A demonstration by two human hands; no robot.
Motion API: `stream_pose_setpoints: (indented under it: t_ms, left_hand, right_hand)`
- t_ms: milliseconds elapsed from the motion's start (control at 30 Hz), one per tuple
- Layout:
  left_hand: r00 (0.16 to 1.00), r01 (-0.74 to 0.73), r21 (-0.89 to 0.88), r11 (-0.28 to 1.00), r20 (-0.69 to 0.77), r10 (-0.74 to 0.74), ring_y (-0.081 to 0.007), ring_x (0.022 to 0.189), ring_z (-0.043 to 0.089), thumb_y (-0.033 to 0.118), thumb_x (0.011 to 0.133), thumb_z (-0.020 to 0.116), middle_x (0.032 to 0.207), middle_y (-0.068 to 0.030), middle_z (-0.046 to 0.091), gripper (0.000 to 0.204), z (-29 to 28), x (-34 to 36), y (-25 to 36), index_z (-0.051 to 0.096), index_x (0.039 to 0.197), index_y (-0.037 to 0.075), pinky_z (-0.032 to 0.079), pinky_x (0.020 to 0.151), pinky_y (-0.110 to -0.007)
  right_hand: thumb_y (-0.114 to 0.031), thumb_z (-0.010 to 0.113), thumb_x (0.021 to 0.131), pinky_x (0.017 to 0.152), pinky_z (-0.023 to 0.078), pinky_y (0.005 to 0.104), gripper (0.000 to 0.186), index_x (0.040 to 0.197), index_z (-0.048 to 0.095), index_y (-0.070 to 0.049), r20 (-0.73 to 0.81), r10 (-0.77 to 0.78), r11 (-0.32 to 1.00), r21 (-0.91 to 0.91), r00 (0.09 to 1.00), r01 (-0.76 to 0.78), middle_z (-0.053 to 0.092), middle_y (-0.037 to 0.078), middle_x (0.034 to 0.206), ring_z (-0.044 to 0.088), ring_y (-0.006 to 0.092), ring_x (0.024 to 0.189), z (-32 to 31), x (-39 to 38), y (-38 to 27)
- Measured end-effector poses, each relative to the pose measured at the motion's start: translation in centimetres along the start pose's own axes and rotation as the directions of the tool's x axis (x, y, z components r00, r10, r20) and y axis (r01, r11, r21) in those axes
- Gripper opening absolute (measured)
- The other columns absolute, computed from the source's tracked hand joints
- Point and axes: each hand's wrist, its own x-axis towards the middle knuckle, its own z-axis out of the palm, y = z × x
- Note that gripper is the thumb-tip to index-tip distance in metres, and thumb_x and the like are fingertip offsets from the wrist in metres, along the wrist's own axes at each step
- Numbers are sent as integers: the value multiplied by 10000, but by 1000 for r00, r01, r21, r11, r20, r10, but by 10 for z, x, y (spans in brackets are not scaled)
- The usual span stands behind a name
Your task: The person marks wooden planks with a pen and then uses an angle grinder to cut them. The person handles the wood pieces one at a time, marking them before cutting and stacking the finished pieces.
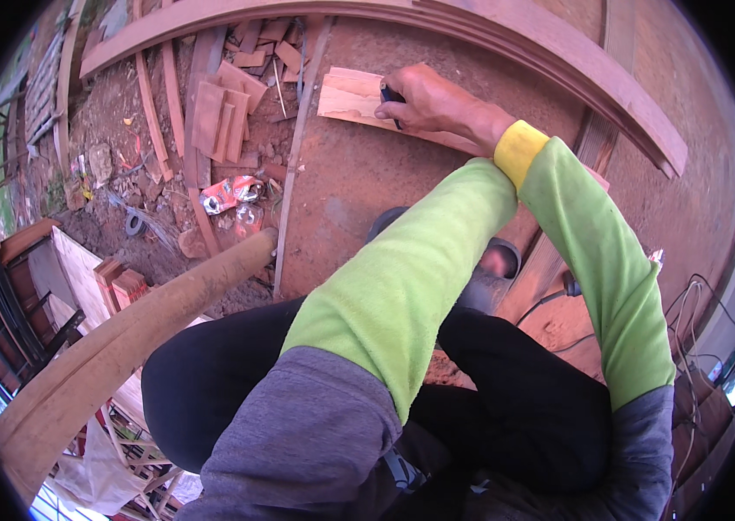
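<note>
My right hand (437, 100), past a yellow cuff, reaches left over a wooden board (352, 92) lying on the ground. Its fingers are closed on a small dark object (391, 102) at the board's upper face; the exact kind cannot be made out. The board has a pale, partly bare surface and runs to the right beneath my wrist. My left arm (411, 278), in a green and grey sleeve, stretches up until it meets the right cuff. There my left hand is hidden behind the right wrist and sleeve.
Long wooden planks (550, 39) cross the far side. Wood offcuts (227, 117) and a crumpled red-and-white wrapper (230, 194) lie on the left. A thick round pole (150, 321) slants beside my knee. Cables (689, 347) hang at the right.
</note>
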Motion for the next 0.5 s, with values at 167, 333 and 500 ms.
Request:
stream_pose_setpoints:
  t_ms: [167, 333, 500]
  left_hand:
    - [1000, -1, 13, 1000, -2, 1, -260, 1181, 556, 240, 900, 561, 1240, -66, 619, 356, 4, -1, -1, 603, 1235, 127, 418, 994, -437]
    - [958, -78, -1, 997, -278, 75, -262, 1175, 562, 243, 898, 566, 1231, -68, 624, 358, -2, 13, 2, 606, 1233, 123, 422, 989, -439]
    - [792, -52, 224, 973, -584, 177, -314, 1107, 605, 261, 848, 629, 1174, -143, 644, 433, -66, -11, 14, 603, 1220, 41, 453, 943, -476]
  right_hand:
    - [-240, 696, 851, 680, 497, 452, 297, 872, 632, 49, -41, -84, 995, -62, 996, 82, 636, 247, 763, 618, 393, 707, 8, 2, 8]
    - [-208, 667, 872, 684, 496, 463, 259, 874, 606, 44, -210, -192, 956, -262, 958, 134, 625, 252, 760, 594, 415, 689, -4, 12, 27]
    - [-152, 655, 851, 672, 499, 411, 144, 898, 646, -16, -501, -7, 999, 38, 865, 30, 656, 191, 784, 662, 294, 766, -83, -21, 21]
